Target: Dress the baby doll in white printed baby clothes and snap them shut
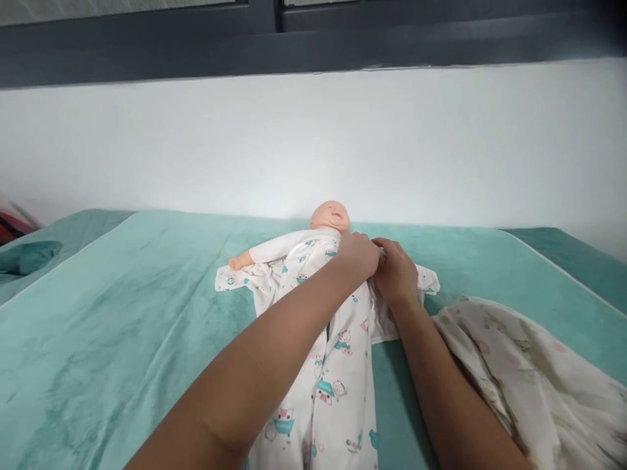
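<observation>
A baby doll (331, 215) lies on its back on a teal bed cover (122, 313), head towards the wall. It wears a white onesie (337, 372) printed with small teal and red animals. My left hand (357, 253) and my right hand (396, 271) meet at the doll's chest and right shoulder, both with fingers curled into the onesie's fabric. The doll's left arm (245, 259) sticks out to the left in its sleeve. The doll's other arm is hidden behind my hands.
A crumpled pale printed cloth (529, 372) lies on the bed at the right, close to my right forearm. A white wall (313, 143) runs behind the bed under a dark window frame (294, 39). A teal pillow (27, 256) sits at far left.
</observation>
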`<state>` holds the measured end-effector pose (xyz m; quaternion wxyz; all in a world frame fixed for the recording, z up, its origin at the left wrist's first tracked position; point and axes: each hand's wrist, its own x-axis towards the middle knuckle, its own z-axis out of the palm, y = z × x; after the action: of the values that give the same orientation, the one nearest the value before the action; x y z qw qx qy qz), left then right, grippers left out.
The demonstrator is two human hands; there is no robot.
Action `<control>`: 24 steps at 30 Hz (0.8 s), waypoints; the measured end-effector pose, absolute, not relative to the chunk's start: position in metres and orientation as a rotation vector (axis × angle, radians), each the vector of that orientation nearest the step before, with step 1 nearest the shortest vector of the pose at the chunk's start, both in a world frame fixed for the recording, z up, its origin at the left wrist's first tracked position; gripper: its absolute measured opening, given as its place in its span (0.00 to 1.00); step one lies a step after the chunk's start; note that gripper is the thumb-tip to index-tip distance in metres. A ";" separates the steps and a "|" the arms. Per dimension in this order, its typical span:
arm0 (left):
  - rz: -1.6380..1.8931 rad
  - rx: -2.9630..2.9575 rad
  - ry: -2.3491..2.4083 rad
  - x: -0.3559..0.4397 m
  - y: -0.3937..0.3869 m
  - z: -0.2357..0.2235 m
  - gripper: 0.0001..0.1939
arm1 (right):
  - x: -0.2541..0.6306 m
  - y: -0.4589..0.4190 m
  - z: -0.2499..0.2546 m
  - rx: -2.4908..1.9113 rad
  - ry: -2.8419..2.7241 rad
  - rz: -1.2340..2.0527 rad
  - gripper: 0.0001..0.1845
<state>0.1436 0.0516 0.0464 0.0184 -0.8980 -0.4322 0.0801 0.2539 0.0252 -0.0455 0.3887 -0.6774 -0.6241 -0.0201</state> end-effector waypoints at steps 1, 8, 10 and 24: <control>0.270 -2.779 -1.358 0.148 0.055 0.044 0.12 | 0.255 0.026 -0.046 -1.731 -1.579 -0.032 0.22; 0.288 -2.748 -1.419 0.142 0.064 0.050 0.15 | 0.262 0.031 -0.044 -1.734 -1.405 0.130 0.22; 0.234 -2.741 -1.415 0.133 0.064 0.060 0.15 | 0.264 0.031 -0.042 -1.691 -1.315 0.176 0.21; 0.109 -2.581 -1.593 0.083 0.062 0.101 0.17 | 0.283 0.036 -0.055 -1.347 -0.680 0.643 0.19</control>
<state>0.0829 0.0624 0.1008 0.0534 -0.8491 -0.5242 0.0358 0.2834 0.0359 -0.0549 0.6823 -0.6005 -0.3030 0.2865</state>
